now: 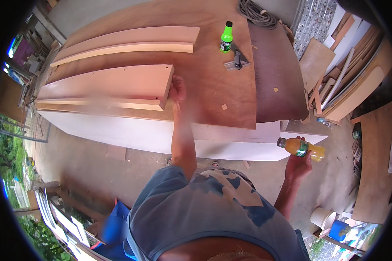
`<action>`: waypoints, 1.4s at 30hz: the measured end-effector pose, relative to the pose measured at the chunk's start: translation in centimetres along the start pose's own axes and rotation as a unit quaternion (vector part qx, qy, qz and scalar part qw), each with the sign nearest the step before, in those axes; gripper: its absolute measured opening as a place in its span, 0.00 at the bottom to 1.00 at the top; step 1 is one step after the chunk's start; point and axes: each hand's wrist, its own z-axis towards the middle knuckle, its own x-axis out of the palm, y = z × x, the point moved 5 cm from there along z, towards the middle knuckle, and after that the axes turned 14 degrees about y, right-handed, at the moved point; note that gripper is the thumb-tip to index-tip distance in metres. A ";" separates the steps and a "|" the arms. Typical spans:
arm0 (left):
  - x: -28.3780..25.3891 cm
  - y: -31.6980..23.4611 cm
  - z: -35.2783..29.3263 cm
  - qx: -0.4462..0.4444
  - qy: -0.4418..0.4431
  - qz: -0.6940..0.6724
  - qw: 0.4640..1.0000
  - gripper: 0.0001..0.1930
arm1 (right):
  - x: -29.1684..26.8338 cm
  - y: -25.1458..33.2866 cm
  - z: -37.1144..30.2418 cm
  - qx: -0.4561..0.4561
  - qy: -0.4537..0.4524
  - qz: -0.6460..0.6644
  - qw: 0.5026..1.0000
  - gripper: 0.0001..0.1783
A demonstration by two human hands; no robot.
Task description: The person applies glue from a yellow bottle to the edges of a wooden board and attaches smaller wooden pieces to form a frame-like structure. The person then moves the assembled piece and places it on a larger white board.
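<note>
While R hand [299, 165] holds orange btl [297, 147], L hand [177, 89] is curled at nearer board [113, 82], grip unclear.

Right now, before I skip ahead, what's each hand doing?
Left hand: curled at the end of the nearer board; grip cannot be told.
Right hand: closed, holding a bottle of orange liquid.

Juice btl [301, 148], rt of frame: clear plastic, smooth, glossy. Green btl [226, 35], upper ctr: glossy, prob. plastic. Tabletop [209, 89]: brown wood, mostly matt. Board [109, 85], ctr-left: smooth matt wood. Shirt [196, 217]: matt cloth.
</note>
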 end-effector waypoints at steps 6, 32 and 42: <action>1.6 0.4 -0.2 -0.060 0.049 -0.014 0.997 0.13 | -0.9 1.4 -1.3 -0.016 -0.015 -0.005 1.000 0.27; 1.7 -0.8 -3.9 -0.208 -0.200 0.099 0.952 0.24 | 5.7 3.7 3.4 0.048 0.078 -0.724 0.684 0.28; 18.4 0.4 -10.9 -0.293 0.076 0.737 0.604 0.08 | 5.9 0.1 4.7 0.029 -0.022 -0.146 0.989 0.19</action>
